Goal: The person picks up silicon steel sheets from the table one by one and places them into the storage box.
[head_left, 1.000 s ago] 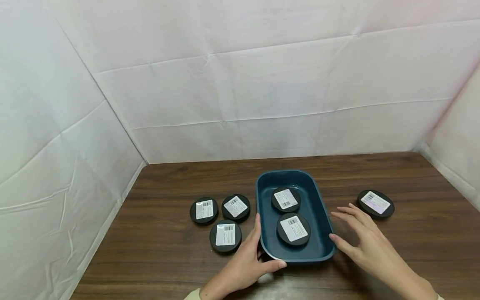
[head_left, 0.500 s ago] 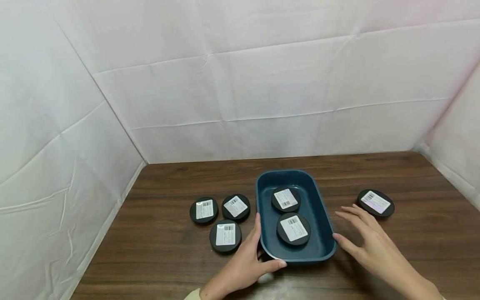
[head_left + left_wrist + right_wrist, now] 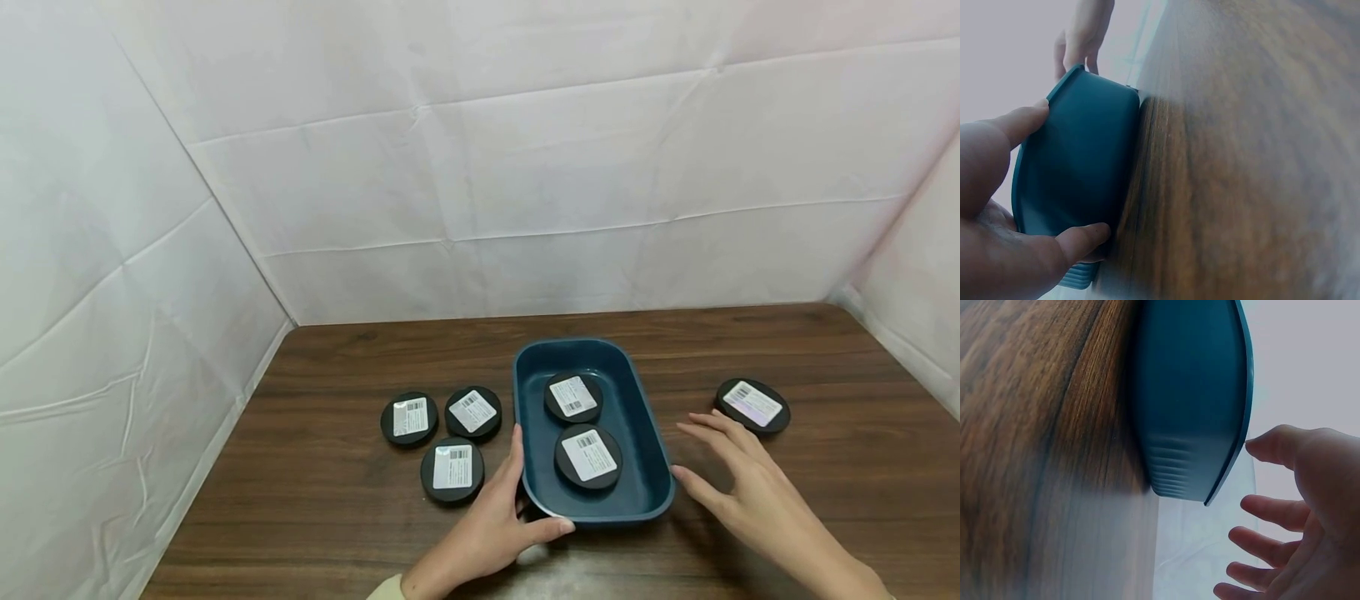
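Observation:
A dark blue rectangular tray (image 3: 648, 417) stands on the wooden table. Inside it, one behind the other, lie two round black discs, a far one (image 3: 555, 408) and a near one (image 3: 566, 475), each with a white barcode label. My left hand (image 3: 491, 529) grips the tray's near left corner, thumb along the front rim and fingers on the left side; the left wrist view shows its fingertip low on the wall. My right hand (image 3: 757, 492) is spread beside the near right corner, with the thumb tip right at the rim and the other fingers off the tray.
Left of the tray, three similar black discs (image 3: 452, 497) lie grouped on the table (image 3: 315, 500). Another labelled disc (image 3: 752, 406) lies to the right, just beyond my right fingertips. White fabric walls (image 3: 525, 183) border the table at the back and sides.
My right hand has drifted slightly right, its fingers easing away from the tray's side. The left hand keeps its grip, and the discs lie as before.

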The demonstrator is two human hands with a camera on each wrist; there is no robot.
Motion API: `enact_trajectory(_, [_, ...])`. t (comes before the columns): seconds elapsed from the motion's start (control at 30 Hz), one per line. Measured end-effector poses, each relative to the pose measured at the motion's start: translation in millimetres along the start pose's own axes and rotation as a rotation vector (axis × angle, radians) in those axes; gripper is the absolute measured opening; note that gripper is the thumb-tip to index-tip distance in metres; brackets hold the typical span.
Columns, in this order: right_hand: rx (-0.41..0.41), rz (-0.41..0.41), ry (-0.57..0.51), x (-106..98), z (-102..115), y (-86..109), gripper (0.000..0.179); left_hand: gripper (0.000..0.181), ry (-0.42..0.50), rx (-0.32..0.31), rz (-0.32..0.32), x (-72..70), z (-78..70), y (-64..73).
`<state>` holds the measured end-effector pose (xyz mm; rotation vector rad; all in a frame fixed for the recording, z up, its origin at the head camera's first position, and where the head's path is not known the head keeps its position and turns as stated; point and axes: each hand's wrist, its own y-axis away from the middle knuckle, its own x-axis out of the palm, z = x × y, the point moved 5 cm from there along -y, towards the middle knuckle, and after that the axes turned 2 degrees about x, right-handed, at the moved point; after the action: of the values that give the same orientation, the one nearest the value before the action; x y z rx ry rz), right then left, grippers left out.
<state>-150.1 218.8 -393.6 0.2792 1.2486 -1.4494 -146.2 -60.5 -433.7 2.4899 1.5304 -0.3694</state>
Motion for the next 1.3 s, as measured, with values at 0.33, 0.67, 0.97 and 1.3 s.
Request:
enact_trajectory(0.33, [-0.022,-0.033,-0.009,-3,-4,2.8,0.058,0.116,0.001,-0.002,0.003,0.1,0.6,-0.5])
enact_trajectory(0.67, [-0.012,-0.033,0.016,-6,-9,3.9,0.059,0.116,0.007,-0.015,0.007,0.1,0.5,-0.9])
enact_trajectory(0.97, [0.012,-0.021,0.015,-6,-14,4.2,0.057,0.116,0.011,-0.021,0.005,-0.4,0.4,-0.4])
enact_trajectory(1.3, [0.037,-0.006,0.014,-8,-20,3.4,0.057,0.116,0.006,-0.017,0.006,-0.4,-0.5,-0.6])
